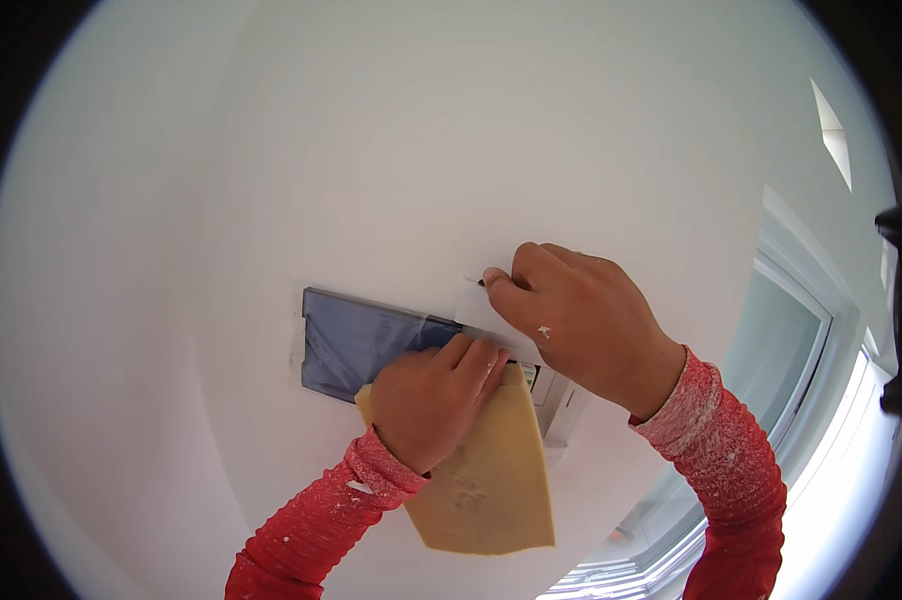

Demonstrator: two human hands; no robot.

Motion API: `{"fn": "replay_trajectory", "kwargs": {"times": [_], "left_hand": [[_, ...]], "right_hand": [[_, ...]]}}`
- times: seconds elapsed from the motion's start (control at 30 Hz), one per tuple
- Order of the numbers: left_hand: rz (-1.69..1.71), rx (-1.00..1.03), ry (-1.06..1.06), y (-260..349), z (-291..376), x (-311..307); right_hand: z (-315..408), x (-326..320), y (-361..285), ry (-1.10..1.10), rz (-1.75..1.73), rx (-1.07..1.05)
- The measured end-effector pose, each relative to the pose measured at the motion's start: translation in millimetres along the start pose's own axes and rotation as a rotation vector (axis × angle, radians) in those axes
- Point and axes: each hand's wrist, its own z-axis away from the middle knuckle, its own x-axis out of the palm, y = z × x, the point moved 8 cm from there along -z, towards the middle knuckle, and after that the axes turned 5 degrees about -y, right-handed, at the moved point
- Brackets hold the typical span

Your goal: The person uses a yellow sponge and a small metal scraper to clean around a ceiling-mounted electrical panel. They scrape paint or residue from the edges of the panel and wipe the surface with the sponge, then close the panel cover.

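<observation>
My left hand [439,397] is closed on the upper edge of a yellow flexible sheet [488,480], which hangs down in front of the wall. Its knuckles lie over the right part of a dark blue rectangular wall panel [357,337] wrapped in clear film. My right hand [586,322], up and to the right, is curled in a fist with a small dark object [481,283] poking out by the thumb; the rest of that object is hidden. Below the right thumb is a thin pale flat piece [492,315], partly covered by both hands.
White dust marks both red sleeves [713,435]. A smooth white wall [436,150] surrounds the panel. Right of the yellow sheet sits a whitish wall fitting [552,401], partly hidden. A window frame [803,315] stands at the right, bright light coming in beside it.
</observation>
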Motion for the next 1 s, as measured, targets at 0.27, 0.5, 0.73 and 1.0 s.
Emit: {"fn": "replay_trajectory", "kwargs": {"times": [0.27, 0.5, 0.73, 1.0], "left_hand": [[0.032, -0.016, -0.011, 2.1, -3.2, -1.5], [0.015, -0.014, -0.016, 1.2, -2.7, -1.2], [0.029, -0.018, -0.005, -0.1, -2.2, -0.5], [0.027, -0.027, -0.049, 1.6, -2.1, -1.0]], "right_hand": [[21.9, -31.7, 20.5, -0.068, -0.049, 0.095], [2.3, -6.7, 5.4, 0.110, -0.154, 0.034], [0.4, -4.2, -2.8, 0.095, -0.034, -0.027], [4.9, -0.1, 10.6, 0.132, -0.153, 0.171]]}}
